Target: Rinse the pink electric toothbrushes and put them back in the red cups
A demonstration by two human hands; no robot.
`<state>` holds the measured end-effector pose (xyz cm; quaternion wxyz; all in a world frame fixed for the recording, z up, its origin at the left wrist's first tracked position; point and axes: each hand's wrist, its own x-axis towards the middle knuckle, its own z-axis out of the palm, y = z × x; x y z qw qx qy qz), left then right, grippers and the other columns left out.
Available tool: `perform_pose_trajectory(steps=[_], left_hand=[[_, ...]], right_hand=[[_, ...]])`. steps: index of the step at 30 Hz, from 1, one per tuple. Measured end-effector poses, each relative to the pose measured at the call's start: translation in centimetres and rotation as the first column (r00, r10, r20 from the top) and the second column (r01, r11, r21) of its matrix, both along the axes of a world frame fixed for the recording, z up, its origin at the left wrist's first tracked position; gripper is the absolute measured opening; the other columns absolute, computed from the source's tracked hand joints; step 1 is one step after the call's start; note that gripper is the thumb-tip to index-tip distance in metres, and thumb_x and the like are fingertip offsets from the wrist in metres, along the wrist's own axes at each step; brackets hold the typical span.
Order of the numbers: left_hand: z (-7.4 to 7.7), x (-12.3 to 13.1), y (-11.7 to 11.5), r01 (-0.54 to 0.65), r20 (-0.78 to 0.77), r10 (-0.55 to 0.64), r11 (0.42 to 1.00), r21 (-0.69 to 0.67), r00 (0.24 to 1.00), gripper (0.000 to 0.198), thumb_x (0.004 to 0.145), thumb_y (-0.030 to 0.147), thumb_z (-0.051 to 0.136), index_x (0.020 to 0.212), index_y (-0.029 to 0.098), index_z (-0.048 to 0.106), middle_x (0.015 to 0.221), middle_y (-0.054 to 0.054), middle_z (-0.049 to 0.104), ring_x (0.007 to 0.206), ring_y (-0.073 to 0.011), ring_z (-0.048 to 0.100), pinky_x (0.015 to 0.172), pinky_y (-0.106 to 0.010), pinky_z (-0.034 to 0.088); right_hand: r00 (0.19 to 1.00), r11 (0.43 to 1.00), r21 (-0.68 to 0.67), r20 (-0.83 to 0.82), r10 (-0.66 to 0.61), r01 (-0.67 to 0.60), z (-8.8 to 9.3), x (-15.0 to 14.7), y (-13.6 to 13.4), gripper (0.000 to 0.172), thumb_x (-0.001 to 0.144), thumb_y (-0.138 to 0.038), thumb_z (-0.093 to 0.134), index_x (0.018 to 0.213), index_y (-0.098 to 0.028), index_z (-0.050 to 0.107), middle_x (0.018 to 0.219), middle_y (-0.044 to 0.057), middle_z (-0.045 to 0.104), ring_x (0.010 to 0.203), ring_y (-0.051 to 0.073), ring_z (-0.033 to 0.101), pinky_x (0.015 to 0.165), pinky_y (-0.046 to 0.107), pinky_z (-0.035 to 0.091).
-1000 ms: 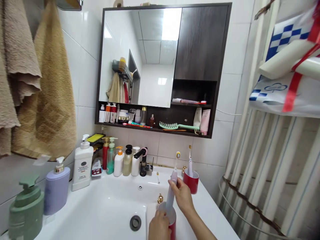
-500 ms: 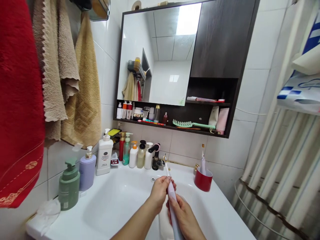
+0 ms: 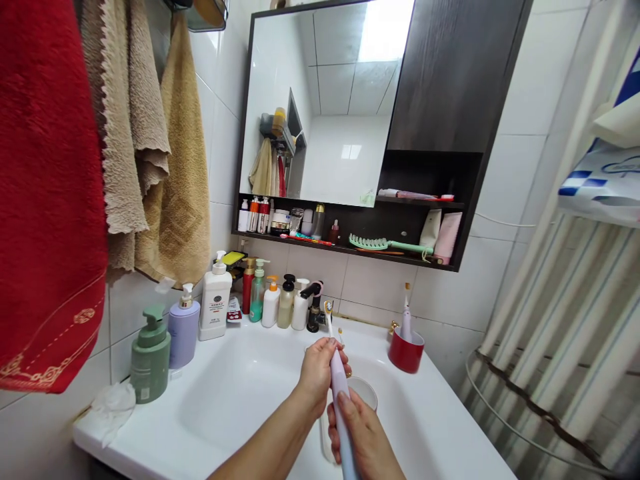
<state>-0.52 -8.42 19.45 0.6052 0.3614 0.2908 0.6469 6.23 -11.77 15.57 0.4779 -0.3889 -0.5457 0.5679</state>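
Observation:
A pale lilac electric toothbrush (image 3: pixel 339 390) stands upright over the white basin (image 3: pixel 235 393), its brush head (image 3: pixel 328 309) pointing up. My right hand (image 3: pixel 363 437) is wrapped round the lower handle. My left hand (image 3: pixel 318 370) pinches the neck just under the brush head. Behind my hands a white cup (image 3: pixel 364 390) shows partly on the basin's right side. A red cup (image 3: pixel 406 349) with a second electric toothbrush (image 3: pixel 406 313) stands at the back right.
Pump bottles line the basin's left and back edge: a green one (image 3: pixel 150 357), a lilac one (image 3: pixel 183 327), a white one (image 3: pixel 215 300). A black tap (image 3: pixel 314 307) is at the back. Red and tan towels (image 3: pixel 50 193) hang left. A mirror cabinet (image 3: pixel 380 127) hangs above.
My left hand let go of the cup and moved up to the toothbrush's neck. The toothbrush came out of the cup and is held upright. The view shifted right and back.

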Motion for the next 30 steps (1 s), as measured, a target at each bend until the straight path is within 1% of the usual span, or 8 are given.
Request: perform_pose_trajectory(steps=[3, 7, 13, 15, 20, 25, 28, 30], left_hand=[[0.1, 0.1, -0.1, -0.01, 0.036, 0.009, 1.0, 0.013, 0.999, 0.017, 0.061, 0.032, 0.043, 0.06, 0.015, 0.04, 0.045, 0.005, 0.043, 0.038, -0.0045, 0.041, 0.042, -0.018, 0.031], [0.3, 0.1, 0.0, 0.006, 0.059, -0.005, 1.0, -0.02, 0.998, 0.016, 0.063, 0.03, 0.042, 0.058, 0.015, 0.039, 0.042, 0.006, 0.04, 0.036, -0.0034, 0.038, 0.041, -0.017, 0.03], [0.6, -0.1, 0.1, 0.036, 0.093, -0.037, 0.999, 0.016, 0.995, 0.014, 0.064, 0.029, 0.041, 0.061, 0.015, 0.04, 0.044, 0.006, 0.041, 0.037, -0.0023, 0.038, 0.043, -0.016, 0.031], [0.7, -0.1, 0.2, 0.057, 0.096, -0.059, 0.998, 0.025, 0.994, 0.015, 0.064, 0.03, 0.042, 0.062, 0.015, 0.04, 0.045, 0.006, 0.042, 0.038, -0.0025, 0.039, 0.044, -0.017, 0.032], [0.8, 0.2, 0.4, 0.074, 0.099, -0.076, 0.997, 0.024, 0.992, 0.017, 0.064, 0.032, 0.042, 0.065, 0.015, 0.041, 0.048, 0.005, 0.043, 0.041, -0.0034, 0.041, 0.045, -0.017, 0.032], [0.6, 0.7, 0.6, 0.062, 0.131, -0.064, 0.998, 0.019, 0.989, 0.018, 0.064, 0.033, 0.042, 0.065, 0.015, 0.04, 0.046, 0.006, 0.041, 0.038, -0.0025, 0.038, 0.042, -0.016, 0.029], [0.6, 0.8, 0.7, 0.074, 0.137, -0.076, 0.997, 0.019, 0.988, 0.018, 0.063, 0.033, 0.043, 0.064, 0.015, 0.039, 0.045, 0.006, 0.041, 0.038, -0.0025, 0.038, 0.042, -0.016, 0.029], [0.7, 0.8, 0.6, 0.073, 0.13, -0.075, 0.997, 0.023, 0.989, 0.018, 0.063, 0.034, 0.043, 0.064, 0.016, 0.038, 0.044, 0.006, 0.04, 0.037, -0.0028, 0.038, 0.042, -0.017, 0.029]], right_hand=[[0.995, 0.996, 0.056, 0.062, -0.073, 0.07, -0.1, -0.2, 0.1, 0.031, 0.062, -0.048, 0.04, 0.066, -0.017, 0.037, 0.044, -0.007, 0.037, 0.032, 0.004, 0.034, 0.028, 0.017, 0.028], [1.0, 1.0, -0.019, -0.028, 0.005, -0.005, -0.3, -0.4, 0.2, 0.032, 0.063, -0.049, 0.037, 0.065, -0.017, 0.037, 0.046, -0.006, 0.039, 0.03, 0.004, 0.033, 0.027, 0.018, 0.029], [0.998, 0.999, -0.049, -0.062, 0.018, -0.021, -0.6, -0.3, -0.5, 0.032, 0.061, -0.048, 0.04, 0.071, -0.018, 0.036, 0.057, -0.002, 0.046, 0.033, 0.004, 0.037, 0.028, 0.017, 0.029], [0.997, 0.998, -0.062, -0.078, -0.007, 0.003, -0.7, -0.2, -0.6, 0.034, 0.061, -0.049, 0.04, 0.072, -0.018, 0.036, 0.06, -0.001, 0.047, 0.033, 0.004, 0.036, 0.027, 0.016, 0.027], [0.995, 0.995, -0.023, 0.018, -0.094, 0.094, -0.9, 0.2, -0.1, 0.038, 0.059, -0.052, 0.04, 0.075, -0.018, 0.039, 0.051, -0.004, 0.044, 0.03, 0.004, 0.034, 0.026, 0.015, 0.025], [0.994, 0.993, -0.022, 0.003, -0.112, 0.112, -1.1, 0.3, 0.2, 0.038, 0.058, -0.052, 0.041, 0.074, -0.018, 0.041, 0.047, -0.005, 0.042, 0.029, 0.004, 0.033, 0.027, 0.016, 0.024], [0.996, 0.995, -0.059, -0.044, -0.077, 0.075, -1.1, 0.4, 0.1, 0.039, 0.058, -0.053, 0.039, 0.075, -0.018, 0.041, 0.049, -0.005, 0.042, 0.029, 0.004, 0.032, 0.026, 0.016, 0.024], [0.995, 0.994, -0.03, 0.013, -0.1, 0.101, -1.0, 0.5, -0.1, 0.039, 0.059, -0.053, 0.038, 0.077, -0.018, 0.041, 0.049, -0.005, 0.042, 0.03, 0.004, 0.033, 0.027, 0.016, 0.024]])
